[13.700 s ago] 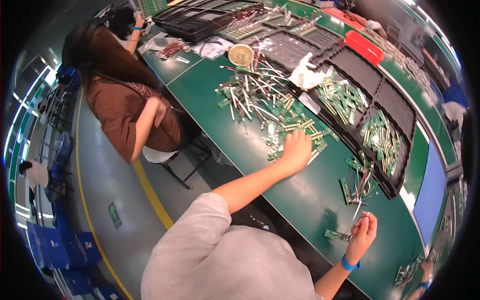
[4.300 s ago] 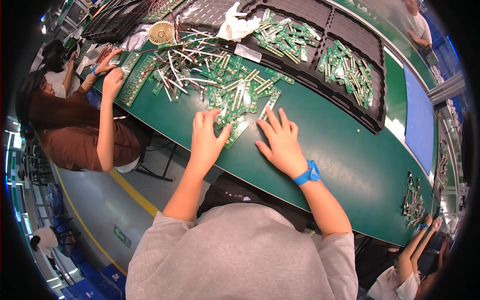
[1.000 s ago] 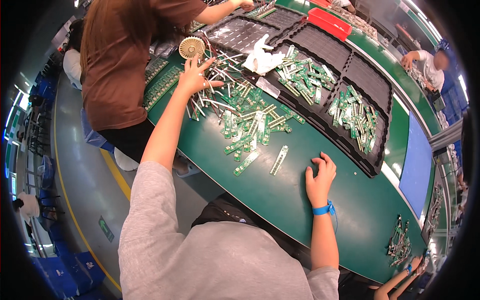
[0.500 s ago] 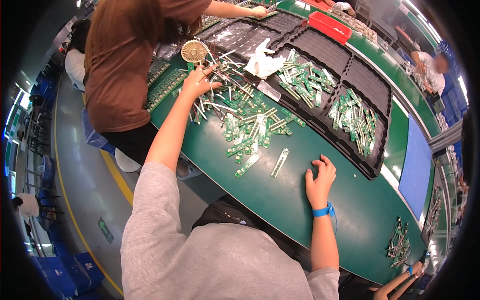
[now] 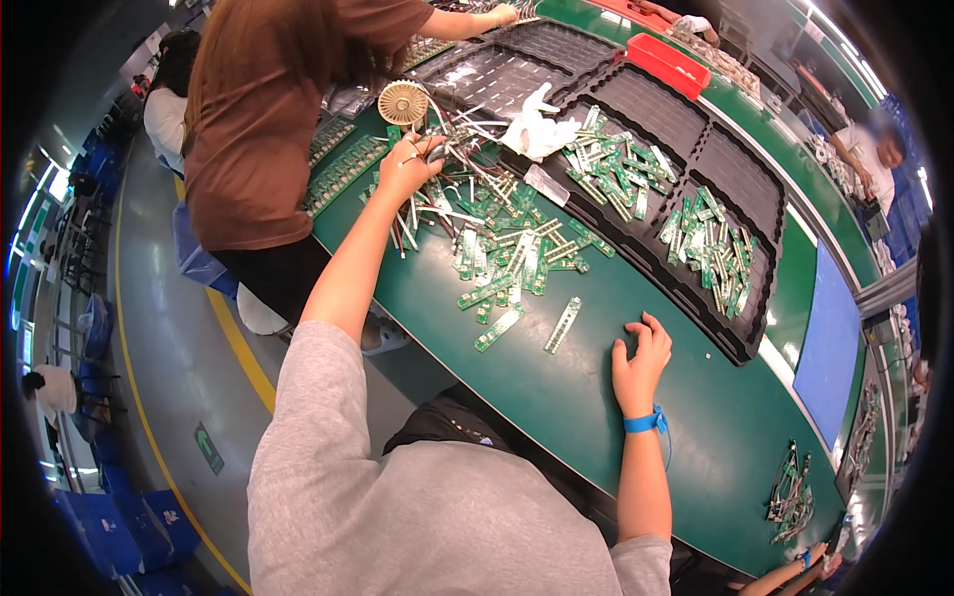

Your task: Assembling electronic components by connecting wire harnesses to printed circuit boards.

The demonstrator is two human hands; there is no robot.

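Reaching toward the upper left of the frame, your left hand [image 5: 405, 164] curls its fingers into the circuit-board pile [image 5: 487, 233], while your right hand [image 5: 641, 358] rests loosely spread, lower right.

A long green table [image 5: 556, 397] is running diagonally from the upper middle of the frame to the lower right. A grey polished floor [image 5: 149, 328] is filling the left side, reflecting overhead light, with a yellow line [image 5: 234, 348] curving along it beside the table. Blue chairs [image 5: 129, 526] are standing at the lower left. Black trays [image 5: 636, 109] are lining the table's far edge at upper right.
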